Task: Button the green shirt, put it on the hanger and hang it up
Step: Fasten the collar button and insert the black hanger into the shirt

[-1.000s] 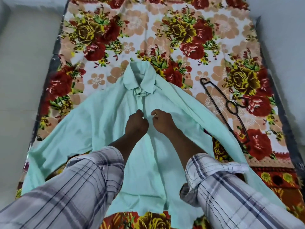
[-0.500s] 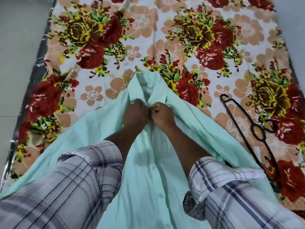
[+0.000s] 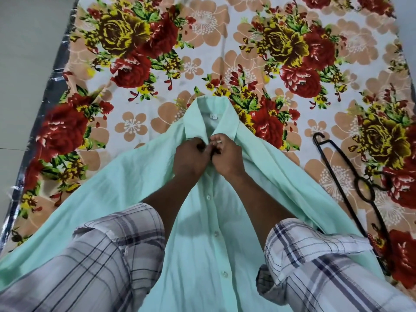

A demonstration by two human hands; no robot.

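Head view: green shirt (image 3: pixel 139 176) lay front-up on a flowered bedsheet (image 3: pixel 157 86), collar (image 3: pixel 216 113) pointing away from the person and body spread towards the bottom of the frame.

Left hand (image 3: pixel 190 159) and right hand (image 3: pixel 227 157) met just below the collar. The fingers of both were curled, each pinching an edge of the shirt front. The knuckles hid the button and its hole, so whether it was through could not be told.

Three buttons (image 3: pixel 208 197) showed down the front below the hands. The front looked closed there, so they were probably fastened.

Black hanger (image 3: pixel 357 181) lay on the bedsheet to the right, beside the shirt's edge and untouched.

Step in hand, as judged: buttoning, at the top of the row. Hanging had not begun.

Next move, as judged: hold the two edges overlapped without slack, tip the button edgewise and push it through the hole. Then check the collar lies open enough for the hanger's hook. The thin cloth would likely bunch if pulled unevenly.
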